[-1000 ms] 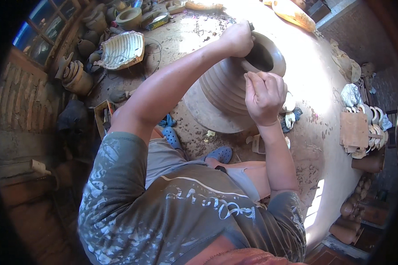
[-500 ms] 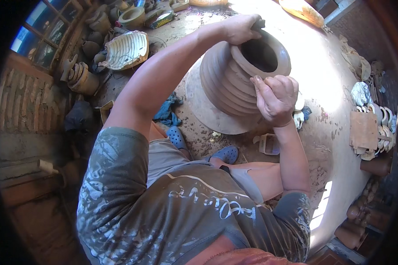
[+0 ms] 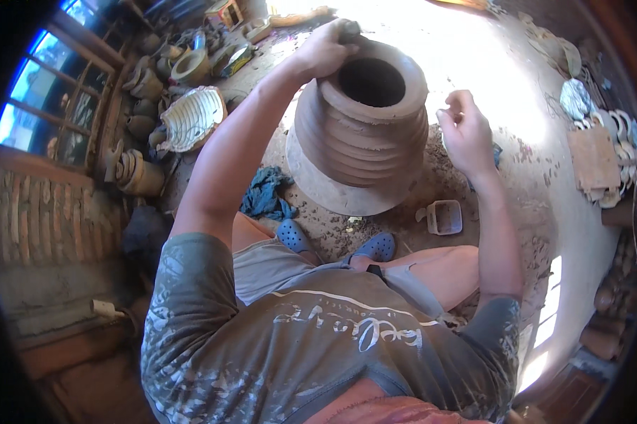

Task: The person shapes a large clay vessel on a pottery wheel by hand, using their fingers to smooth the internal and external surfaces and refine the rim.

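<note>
A large grey-brown clay pot [image 3: 361,145] with ridged walls and a wide round mouth stands on a round pale base [image 3: 332,198]. My left hand [image 3: 327,53] is at the far left of its rim, fingers curled round a dark lump that looks like wet clay [image 3: 347,30]. The thumb side lies against or just over the rim; the exact contact is hidden. Off the pot's right side, my right hand [image 3: 468,134] hangs in the air, fingers bent and thumb apart from them. Nothing shows in it.
Near my right knee sits a clear plastic tub [image 3: 445,218]. A blue-green cloth [image 3: 268,194] lies left of the base. A ribbed pale mould [image 3: 193,119] and several clay pots [image 3: 191,67] line the left side. Curved pale pieces [image 3: 623,145] are stacked at the right.
My right hand has come off the pot's rim and moved right, its fingers loosening. My left hand remains at the rim. The whole view has shifted, and the pot appears further left and more upright.
</note>
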Action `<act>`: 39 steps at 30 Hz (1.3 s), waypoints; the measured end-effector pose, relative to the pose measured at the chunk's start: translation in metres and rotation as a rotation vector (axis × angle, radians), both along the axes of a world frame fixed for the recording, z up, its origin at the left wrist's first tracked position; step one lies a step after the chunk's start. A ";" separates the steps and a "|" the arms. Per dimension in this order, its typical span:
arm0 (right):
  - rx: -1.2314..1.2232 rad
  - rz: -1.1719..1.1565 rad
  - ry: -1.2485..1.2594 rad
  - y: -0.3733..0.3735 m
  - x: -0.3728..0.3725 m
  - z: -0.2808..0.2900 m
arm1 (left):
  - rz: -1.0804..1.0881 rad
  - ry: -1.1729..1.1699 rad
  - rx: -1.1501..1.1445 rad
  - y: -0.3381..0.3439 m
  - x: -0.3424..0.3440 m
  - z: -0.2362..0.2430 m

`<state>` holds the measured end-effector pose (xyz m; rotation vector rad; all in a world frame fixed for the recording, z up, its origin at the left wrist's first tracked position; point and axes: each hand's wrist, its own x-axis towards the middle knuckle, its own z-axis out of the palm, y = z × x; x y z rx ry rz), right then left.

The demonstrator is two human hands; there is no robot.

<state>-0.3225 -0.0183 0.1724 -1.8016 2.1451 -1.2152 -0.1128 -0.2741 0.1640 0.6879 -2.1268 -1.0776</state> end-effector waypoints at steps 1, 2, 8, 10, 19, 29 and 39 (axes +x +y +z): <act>0.105 0.025 0.088 -0.005 0.000 0.009 | 0.099 -0.053 -0.076 0.002 0.000 -0.001; 0.212 0.052 0.174 -0.011 -0.001 0.013 | 0.173 -0.082 -0.081 0.005 0.000 -0.001; 0.269 0.024 0.333 -0.030 0.003 0.015 | 0.527 -0.014 -0.163 0.060 -0.001 0.000; 0.310 -0.024 0.314 -0.023 0.012 0.014 | 0.522 -0.017 -0.214 0.100 -0.004 0.017; 0.238 -0.206 0.282 0.000 0.079 0.009 | 0.483 -0.141 -0.717 0.135 -0.011 -0.007; -0.068 0.051 0.093 0.028 0.155 -0.021 | 0.126 0.085 -0.269 0.131 0.010 0.008; -0.489 0.048 0.195 0.067 0.091 -0.028 | -0.187 -0.186 -0.568 0.197 0.043 0.039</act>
